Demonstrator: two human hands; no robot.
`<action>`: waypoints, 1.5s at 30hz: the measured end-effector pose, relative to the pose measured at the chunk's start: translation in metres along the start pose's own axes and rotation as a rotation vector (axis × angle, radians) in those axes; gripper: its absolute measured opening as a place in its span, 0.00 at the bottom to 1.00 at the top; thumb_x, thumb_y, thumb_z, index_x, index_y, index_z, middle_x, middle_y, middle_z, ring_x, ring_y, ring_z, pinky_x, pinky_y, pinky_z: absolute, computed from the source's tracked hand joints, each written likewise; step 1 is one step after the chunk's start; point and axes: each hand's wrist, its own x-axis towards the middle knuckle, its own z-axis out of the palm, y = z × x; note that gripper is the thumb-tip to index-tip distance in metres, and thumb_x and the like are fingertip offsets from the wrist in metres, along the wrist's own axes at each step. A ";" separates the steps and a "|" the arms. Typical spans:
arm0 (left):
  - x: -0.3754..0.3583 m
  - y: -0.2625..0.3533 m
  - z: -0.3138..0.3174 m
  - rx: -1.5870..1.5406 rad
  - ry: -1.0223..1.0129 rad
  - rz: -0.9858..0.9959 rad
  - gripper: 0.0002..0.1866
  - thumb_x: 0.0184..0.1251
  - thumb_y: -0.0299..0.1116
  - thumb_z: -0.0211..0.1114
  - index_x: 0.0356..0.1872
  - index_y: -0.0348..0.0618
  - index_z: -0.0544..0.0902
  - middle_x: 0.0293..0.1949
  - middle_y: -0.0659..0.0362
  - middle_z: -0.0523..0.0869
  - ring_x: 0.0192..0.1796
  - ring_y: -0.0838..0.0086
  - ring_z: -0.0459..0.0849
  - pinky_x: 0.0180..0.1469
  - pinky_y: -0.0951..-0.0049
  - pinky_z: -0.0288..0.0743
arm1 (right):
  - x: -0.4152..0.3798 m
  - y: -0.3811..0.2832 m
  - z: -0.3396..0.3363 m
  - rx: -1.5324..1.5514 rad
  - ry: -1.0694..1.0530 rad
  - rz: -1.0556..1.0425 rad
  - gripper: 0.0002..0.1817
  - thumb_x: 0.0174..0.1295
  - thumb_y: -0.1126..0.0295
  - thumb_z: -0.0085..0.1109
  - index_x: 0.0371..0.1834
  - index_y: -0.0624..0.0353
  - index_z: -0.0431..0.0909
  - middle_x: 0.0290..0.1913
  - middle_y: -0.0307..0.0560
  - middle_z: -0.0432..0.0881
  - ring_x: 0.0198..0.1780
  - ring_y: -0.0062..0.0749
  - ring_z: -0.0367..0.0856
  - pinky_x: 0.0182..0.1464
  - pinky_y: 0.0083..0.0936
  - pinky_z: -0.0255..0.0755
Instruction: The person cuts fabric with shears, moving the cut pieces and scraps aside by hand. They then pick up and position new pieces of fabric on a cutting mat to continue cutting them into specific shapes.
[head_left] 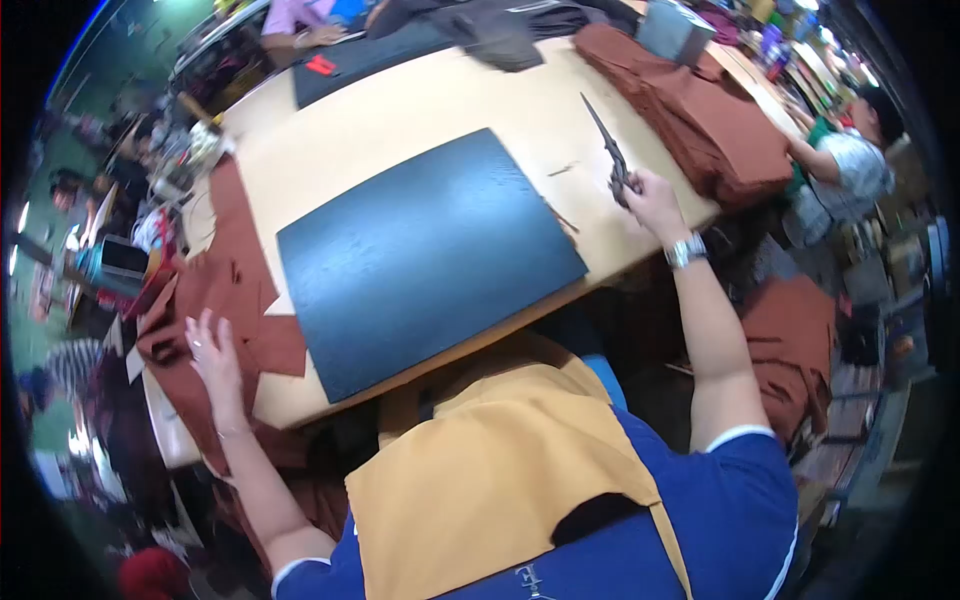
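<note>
My right hand [656, 207], with a metal watch on the wrist, grips a pair of dark scissors [613, 150] above the right side of the table. The blades point away from me and look closed together. My left hand [215, 365] is spread open over reddish-brown material [275, 340] at the table's left edge. Whether its fingers touch the material cannot be made out. Between my hands, a large black mat [430, 260] lies flat at the near edge.
The pale table [370, 125] also carries a brown pile [700, 120] at the right, a grey metal box [675, 32] and dark cloth [500, 45]. A red object [321, 65] rests on another dark sheet near a co-worker's hand [322, 37]. Another person [840, 160] sits at the right.
</note>
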 end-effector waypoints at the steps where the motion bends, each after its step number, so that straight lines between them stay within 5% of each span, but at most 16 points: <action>1: -0.010 0.016 0.012 -0.038 -0.092 0.098 0.27 0.72 0.54 0.49 0.67 0.57 0.67 0.74 0.51 0.55 0.76 0.54 0.48 0.66 0.29 0.41 | 0.011 0.008 -0.005 -0.041 0.012 0.011 0.13 0.55 0.62 0.61 0.28 0.63 0.79 0.26 0.56 0.82 0.29 0.48 0.81 0.34 0.38 0.73; 4: -0.048 0.098 0.029 -0.233 -0.280 0.287 0.26 0.69 0.52 0.55 0.64 0.52 0.70 0.72 0.48 0.58 0.75 0.54 0.50 0.67 0.33 0.42 | 0.048 0.046 -0.013 -0.635 -0.083 0.024 0.09 0.55 0.66 0.59 0.31 0.61 0.82 0.33 0.56 0.84 0.36 0.50 0.83 0.40 0.41 0.76; 6: -0.074 0.164 0.025 -0.220 -0.349 0.311 0.26 0.68 0.50 0.57 0.63 0.50 0.72 0.71 0.46 0.60 0.75 0.51 0.50 0.69 0.35 0.40 | 0.041 -0.006 -0.021 -0.750 -0.096 0.011 0.08 0.55 0.69 0.55 0.34 0.59 0.82 0.37 0.55 0.84 0.40 0.49 0.84 0.44 0.41 0.78; 8: -0.085 0.204 0.038 -0.326 -0.429 0.387 0.27 0.68 0.51 0.56 0.64 0.51 0.71 0.72 0.46 0.59 0.75 0.52 0.50 0.69 0.35 0.39 | 0.049 -0.023 0.010 -0.615 0.064 -0.199 0.09 0.58 0.71 0.50 0.34 0.58 0.81 0.39 0.52 0.84 0.43 0.46 0.83 0.44 0.41 0.78; 9: -0.088 0.220 0.046 -0.276 -0.467 0.425 0.28 0.68 0.52 0.55 0.65 0.50 0.69 0.72 0.47 0.58 0.75 0.51 0.50 0.70 0.36 0.39 | 0.067 -0.002 0.036 -0.486 -0.031 -0.556 0.11 0.61 0.67 0.47 0.36 0.56 0.81 0.44 0.52 0.82 0.48 0.46 0.81 0.45 0.44 0.77; 11: -0.098 0.243 0.051 -0.089 -0.374 0.564 0.30 0.68 0.53 0.55 0.66 0.50 0.68 0.72 0.48 0.58 0.75 0.51 0.50 0.70 0.35 0.39 | 0.062 -0.011 0.090 -0.019 0.019 -0.433 0.17 0.66 0.60 0.43 0.47 0.53 0.79 0.51 0.51 0.79 0.56 0.44 0.76 0.51 0.45 0.73; 14: -0.096 0.241 0.052 -0.120 -0.400 0.566 0.30 0.68 0.53 0.55 0.67 0.49 0.68 0.72 0.48 0.58 0.75 0.52 0.51 0.70 0.37 0.41 | 0.004 -0.046 0.077 -0.373 -0.195 -0.561 0.28 0.70 0.49 0.37 0.63 0.58 0.68 0.61 0.52 0.73 0.65 0.44 0.67 0.63 0.43 0.62; 15: -0.096 0.238 0.051 -0.122 -0.398 0.566 0.30 0.68 0.52 0.55 0.67 0.49 0.68 0.72 0.48 0.58 0.75 0.53 0.51 0.70 0.38 0.41 | -0.014 -0.056 0.068 -0.203 -0.306 -0.418 0.31 0.71 0.47 0.36 0.66 0.61 0.64 0.64 0.53 0.71 0.67 0.44 0.65 0.66 0.43 0.58; 20: -0.097 0.240 0.051 -0.096 -0.388 0.604 0.29 0.67 0.47 0.58 0.67 0.48 0.68 0.71 0.48 0.61 0.74 0.53 0.55 0.70 0.41 0.45 | -0.108 -0.014 0.034 -0.012 -0.243 -0.629 0.32 0.69 0.48 0.43 0.65 0.65 0.66 0.67 0.56 0.68 0.70 0.48 0.63 0.68 0.40 0.58; 21: -0.097 0.238 0.054 -0.082 -0.391 0.608 0.29 0.68 0.47 0.57 0.67 0.48 0.67 0.72 0.48 0.60 0.74 0.53 0.54 0.70 0.40 0.45 | -0.129 -0.010 0.020 0.061 -0.163 -0.666 0.26 0.68 0.51 0.48 0.56 0.63 0.74 0.62 0.54 0.74 0.65 0.48 0.69 0.65 0.39 0.62; 24: -0.099 0.239 0.056 -0.075 -0.391 0.616 0.29 0.69 0.47 0.56 0.68 0.49 0.66 0.73 0.50 0.58 0.75 0.53 0.53 0.69 0.38 0.43 | -0.172 0.021 -0.015 -0.051 -0.289 -0.582 0.16 0.63 0.54 0.57 0.29 0.56 0.80 0.42 0.45 0.83 0.48 0.40 0.79 0.54 0.37 0.70; 27: -0.098 0.237 0.057 -0.062 -0.395 0.609 0.28 0.70 0.48 0.54 0.68 0.50 0.66 0.73 0.51 0.57 0.75 0.54 0.52 0.69 0.36 0.42 | -0.186 0.085 -0.058 -0.309 -0.109 -0.248 0.15 0.54 0.55 0.61 0.23 0.55 0.80 0.27 0.48 0.80 0.35 0.46 0.80 0.38 0.40 0.73; 30: -0.098 0.239 0.056 -0.050 -0.391 0.602 0.28 0.70 0.50 0.53 0.68 0.51 0.66 0.73 0.52 0.57 0.75 0.54 0.52 0.69 0.36 0.42 | -0.202 0.195 -0.102 -0.762 -0.012 0.206 0.15 0.53 0.57 0.60 0.39 0.53 0.81 0.43 0.46 0.82 0.49 0.44 0.78 0.48 0.46 0.70; 33: -0.098 0.237 0.059 -0.053 -0.382 0.606 0.28 0.70 0.50 0.52 0.68 0.51 0.66 0.73 0.52 0.57 0.75 0.54 0.52 0.69 0.36 0.42 | -0.219 0.245 -0.139 -1.056 -0.207 0.703 0.19 0.57 0.61 0.54 0.51 0.54 0.77 0.67 0.47 0.65 0.70 0.41 0.59 0.61 0.67 0.51; 37: -0.099 0.238 0.058 -0.055 -0.377 0.607 0.28 0.70 0.50 0.53 0.68 0.50 0.66 0.73 0.52 0.58 0.75 0.55 0.52 0.69 0.36 0.43 | -0.218 0.273 -0.159 -1.093 -0.354 0.991 0.18 0.66 0.68 0.45 0.57 0.52 0.74 0.63 0.47 0.73 0.67 0.38 0.67 0.67 0.65 0.47; 45: -0.098 0.239 0.057 -0.063 -0.378 0.601 0.28 0.70 0.49 0.53 0.67 0.50 0.67 0.73 0.53 0.58 0.75 0.55 0.53 0.69 0.36 0.43 | -0.225 0.278 -0.163 -1.164 -0.238 0.856 0.14 0.64 0.67 0.49 0.49 0.50 0.80 0.51 0.45 0.80 0.58 0.39 0.76 0.59 0.50 0.65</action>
